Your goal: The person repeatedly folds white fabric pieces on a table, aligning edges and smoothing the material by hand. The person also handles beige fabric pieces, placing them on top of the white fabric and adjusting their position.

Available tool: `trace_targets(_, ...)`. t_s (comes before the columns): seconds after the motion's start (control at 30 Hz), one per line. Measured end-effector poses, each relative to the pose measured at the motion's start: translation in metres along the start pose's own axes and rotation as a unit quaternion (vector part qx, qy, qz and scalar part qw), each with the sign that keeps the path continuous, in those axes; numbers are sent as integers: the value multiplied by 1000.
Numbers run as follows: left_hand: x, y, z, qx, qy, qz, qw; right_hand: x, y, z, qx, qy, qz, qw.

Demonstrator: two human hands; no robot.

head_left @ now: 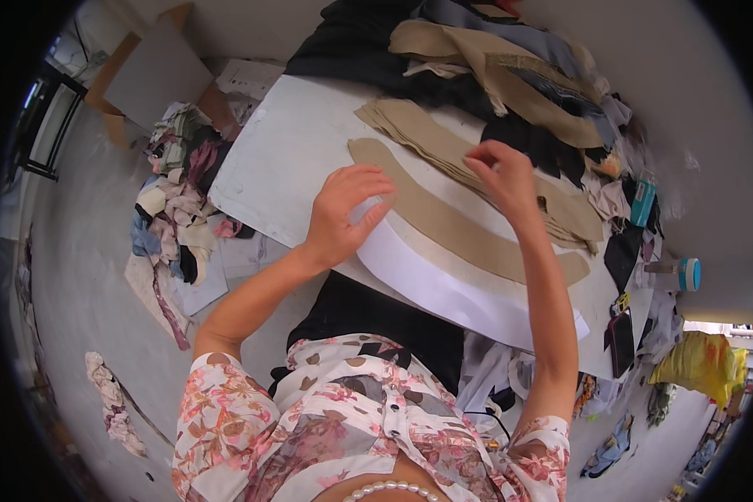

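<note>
A long curved khaki fabric piece (443, 211) lies flat on the white table, and beside its near edge lies a similarly curved white strip (443, 289). My left hand (351, 211) is over the left end of the white strip, near the khaki piece; its fingers are bent and the thumb stands apart from them. Farther back sits a stack of curved khaki pieces (431, 144). Above this stack my right hand (504, 171) has its thumb and fingers pinched together. What they hold, if anything, is too small to make out. My right forearm covers part of both curved pieces.
Dark, grey and khaki cloth (510, 71) is heaped at the table's far side. Fabric scraps (184, 201) are piled at the left. A phone (622, 345), a blue-lidded container (686, 274) and a teal box (642, 202) are at the right. A yellow bag (703, 364) is beyond.
</note>
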State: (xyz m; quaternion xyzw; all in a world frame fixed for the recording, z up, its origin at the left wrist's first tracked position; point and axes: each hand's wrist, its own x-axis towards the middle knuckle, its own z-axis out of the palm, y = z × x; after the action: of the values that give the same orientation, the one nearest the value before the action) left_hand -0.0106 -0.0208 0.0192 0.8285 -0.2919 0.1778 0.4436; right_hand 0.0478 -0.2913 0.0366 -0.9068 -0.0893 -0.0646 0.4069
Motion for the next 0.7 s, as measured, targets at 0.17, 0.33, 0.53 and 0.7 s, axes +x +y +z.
trace_targets(0.17,19,-21,-2,-53,112,-82,989,49,5,55,-61,27,-44,997)
trace_targets(0.33,32,-45,-7,-107,128,-167,972,62,20,71,-150,65,-97,982)
trace_targets(0.53,37,-67,-1,-132,114,-216,961,58,12,71,-183,68,-113,974)
trace_targets(0.7,41,-68,6,-106,111,-224,962,57,10,61,-166,63,-107,978)
